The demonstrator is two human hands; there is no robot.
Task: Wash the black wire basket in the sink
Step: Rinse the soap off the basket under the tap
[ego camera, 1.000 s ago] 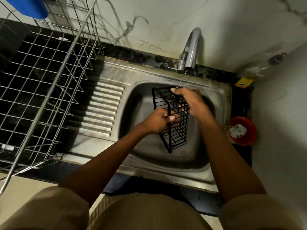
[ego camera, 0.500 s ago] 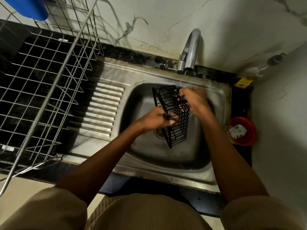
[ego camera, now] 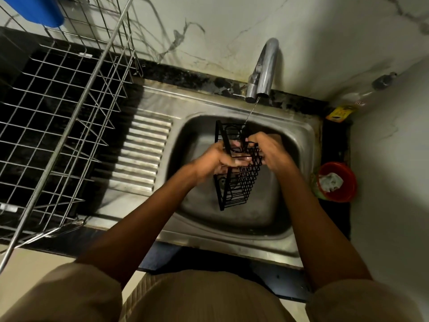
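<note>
The black wire basket (ego camera: 239, 182) stands on end over the steel sink (ego camera: 299, 163), its open side facing left. A thin stream of water falls from the tap (ego camera: 264, 68) onto its top edge. My left hand (ego camera: 216, 161) grips the basket's left frame, fingers curled through the wires. On the right side my right hand (ego camera: 269, 149) holds the upper mesh wall, fingers wrapped over the top of it. The lower half of the basket hangs free above the drain.
A silver wire dish rack (ego camera: 60, 117) fills the counter to the left, beside the ribbed drainboard (ego camera: 144, 154). A red bowl (ego camera: 341, 182) with a crumpled white scrap sits right of the sink. A yellow packet (ego camera: 340, 112) lies in the back right corner.
The basket has turned more upright and shifted slightly. My right hand slid down from the basket's top corner onto its right wall. My left hand keeps its grip.
</note>
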